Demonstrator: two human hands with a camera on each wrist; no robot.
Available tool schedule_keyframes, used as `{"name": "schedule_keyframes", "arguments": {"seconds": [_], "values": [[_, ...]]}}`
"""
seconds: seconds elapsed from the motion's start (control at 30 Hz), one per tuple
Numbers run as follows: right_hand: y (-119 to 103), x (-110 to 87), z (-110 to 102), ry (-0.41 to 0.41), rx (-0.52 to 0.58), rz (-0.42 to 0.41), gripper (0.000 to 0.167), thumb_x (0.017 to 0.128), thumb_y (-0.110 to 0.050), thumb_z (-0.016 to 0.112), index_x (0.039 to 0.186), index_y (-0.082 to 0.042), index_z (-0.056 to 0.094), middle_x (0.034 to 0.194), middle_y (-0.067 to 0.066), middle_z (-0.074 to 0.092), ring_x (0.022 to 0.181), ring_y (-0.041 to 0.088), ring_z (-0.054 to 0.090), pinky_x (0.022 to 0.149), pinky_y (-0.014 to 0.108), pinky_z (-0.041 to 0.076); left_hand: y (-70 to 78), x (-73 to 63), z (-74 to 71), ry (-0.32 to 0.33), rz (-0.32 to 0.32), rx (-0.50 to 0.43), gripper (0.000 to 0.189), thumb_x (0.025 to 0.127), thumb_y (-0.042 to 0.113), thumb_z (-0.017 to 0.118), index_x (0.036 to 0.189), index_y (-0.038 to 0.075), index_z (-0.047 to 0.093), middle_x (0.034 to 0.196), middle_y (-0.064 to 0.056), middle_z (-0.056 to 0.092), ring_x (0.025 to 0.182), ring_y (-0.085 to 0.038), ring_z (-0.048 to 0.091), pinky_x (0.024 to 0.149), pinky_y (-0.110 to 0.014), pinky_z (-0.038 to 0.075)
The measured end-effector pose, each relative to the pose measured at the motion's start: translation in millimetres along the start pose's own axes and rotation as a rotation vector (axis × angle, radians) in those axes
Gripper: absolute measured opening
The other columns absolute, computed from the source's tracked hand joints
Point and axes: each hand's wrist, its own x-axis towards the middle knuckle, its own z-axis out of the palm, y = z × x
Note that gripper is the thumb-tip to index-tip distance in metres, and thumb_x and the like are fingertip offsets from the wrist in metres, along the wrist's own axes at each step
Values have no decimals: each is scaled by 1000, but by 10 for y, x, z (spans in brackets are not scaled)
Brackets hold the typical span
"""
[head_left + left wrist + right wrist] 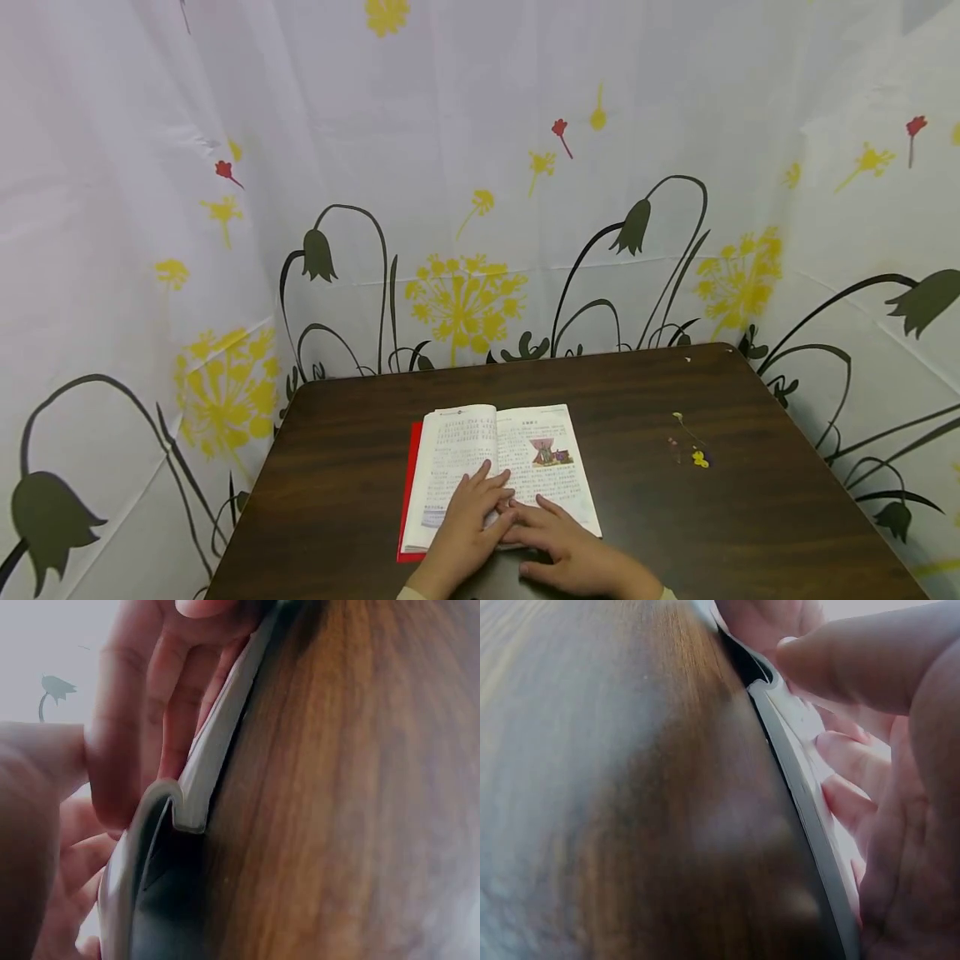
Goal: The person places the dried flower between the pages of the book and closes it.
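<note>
An open book (536,425) lies on the brown table, with printed text on both pages and a small coloured picture on the right page. Near its lower middle, my left hand (468,518) rests on the left page and the gutter with fingers extended. My right hand (566,546) lies over the lower part of the right page, its fingertips meeting the left hand's fingers near the fold. In the left wrist view, the book's page edges (214,765) show beneath the fingers. The right wrist view shows the page block (799,780) under relaxed fingers (855,761).
A red cover or sheet (408,500) sticks out under the book's left side. To the right, a small yellow flower decoration (700,459) lies on the dark wooden table (337,483). A white curtain (465,167) with printed flowers hangs behind and at both sides.
</note>
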Motion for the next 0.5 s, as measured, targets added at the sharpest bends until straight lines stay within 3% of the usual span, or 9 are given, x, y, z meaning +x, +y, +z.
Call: {"name": "schedule_keyframes", "arguments": {"seconds": [0.1,0.2,0.4,0.5], "values": [[1,-15,12,30,22,14,46,107,-29,69,152,-34,60,166,-5,54,154,29,53,122,69,36,-44,-9,-2,37,-3,-42,35,103,37,74,130,13,78,152,1,69,158,-36,47,128,-69,31],[9,-43,13,66,63,31,37,108,-26,69,145,-30,65,159,-5,60,149,29,56,124,62,40,-78,-13,-3,27,16,-54,37,100,31,78,133,15,76,153,2,68,159,-36,46,128,-69,31],[4,-124,-51,51,169,86,35,111,-28,65,146,-28,64,155,-1,64,146,30,57,125,41,46,-104,-19,4,-6,110,32,40,95,30,83,133,18,76,156,-3,66,159,-41,44,123,-76,34],[-44,-144,-143,29,208,128,34,111,-29,64,146,-29,64,149,-4,67,142,25,61,121,37,50,-107,-29,3,-5,136,68,42,93,35,85,131,20,76,155,-3,66,158,-42,45,122,-76,35]]}}
